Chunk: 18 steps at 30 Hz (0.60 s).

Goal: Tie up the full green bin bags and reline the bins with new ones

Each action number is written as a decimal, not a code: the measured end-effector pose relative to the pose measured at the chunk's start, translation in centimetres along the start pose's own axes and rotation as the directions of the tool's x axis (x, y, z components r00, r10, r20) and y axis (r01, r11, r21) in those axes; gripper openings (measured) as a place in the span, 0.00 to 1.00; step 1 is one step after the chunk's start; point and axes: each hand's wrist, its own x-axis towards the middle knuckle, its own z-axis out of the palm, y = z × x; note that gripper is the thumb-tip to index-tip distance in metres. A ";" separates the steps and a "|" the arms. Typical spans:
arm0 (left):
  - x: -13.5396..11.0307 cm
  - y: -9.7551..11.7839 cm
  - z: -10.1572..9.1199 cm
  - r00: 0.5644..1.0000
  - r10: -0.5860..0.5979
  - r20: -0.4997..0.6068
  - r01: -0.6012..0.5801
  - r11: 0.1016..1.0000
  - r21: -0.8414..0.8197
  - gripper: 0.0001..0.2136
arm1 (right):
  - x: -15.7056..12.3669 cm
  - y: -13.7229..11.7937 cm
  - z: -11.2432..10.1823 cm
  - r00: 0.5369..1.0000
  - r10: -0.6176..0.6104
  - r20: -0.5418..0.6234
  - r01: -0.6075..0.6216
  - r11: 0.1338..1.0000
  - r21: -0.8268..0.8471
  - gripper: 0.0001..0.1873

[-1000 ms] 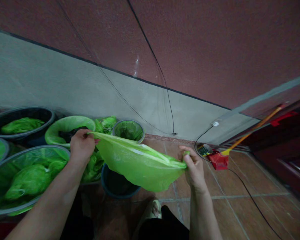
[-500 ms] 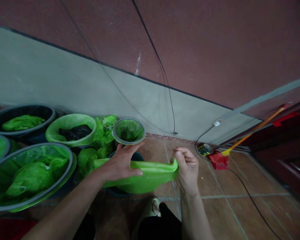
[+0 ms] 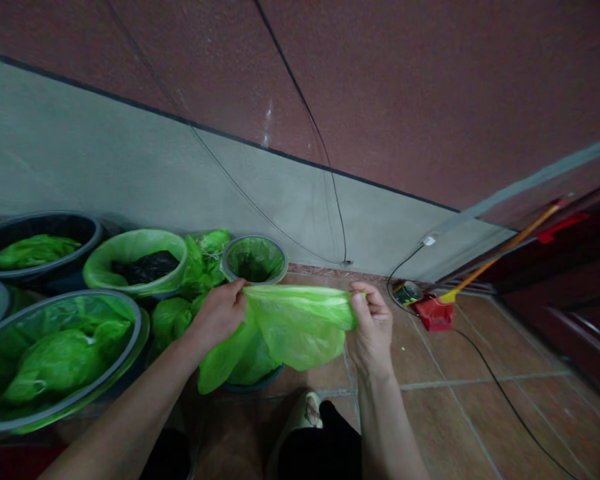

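A thin green plastic bag (image 3: 295, 330) is stretched between my two hands, its top edge nearly level. My left hand (image 3: 225, 308) is closed on the left end of that edge. At the right end, my right hand (image 3: 373, 323) pinches the bag between thumb and fingers. The rest of the bag hangs loose below. Behind and under it a dark bin (image 3: 253, 387) shows only its lower rim; the bag hides most of it. Just beyond my left hand stands a small grey-rimmed bin (image 3: 255, 259) with a green liner.
Several bins with green bags crowd the left, the nearest a large grey-rimmed bin (image 3: 143, 327). Tied green bags (image 3: 173, 317) sit between them. At right are a red dustpan (image 3: 434, 313), a tin can (image 3: 407, 292), a yellow-orange handle (image 3: 505, 247) and a black cable (image 3: 505, 393) across the tiles.
My left hand, open over the bag before, has closed on its left end. The bag's top edge has risen and been drawn straight, with the lower part now hanging open below.
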 end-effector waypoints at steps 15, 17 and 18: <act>0.4 -0.9 -3.7 0.826 -0.542 -0.155 0.202 0.541 -0.817 0.07 | -10.8 4.0 9.1 0.410 0.360 0.838 0.106 0.894 -0.435 0.06; 0.2 -1.6 -4.2 0.858 -0.495 -0.136 0.258 0.644 -0.720 0.07 | -10.9 4.1 9.3 0.343 0.351 0.871 0.116 0.905 -0.410 0.06; 0.1 -2.0 -4.4 0.876 -0.464 -0.129 0.281 0.711 -0.645 0.08 | -10.5 4.2 9.2 0.380 0.335 0.862 0.098 0.912 -0.398 0.06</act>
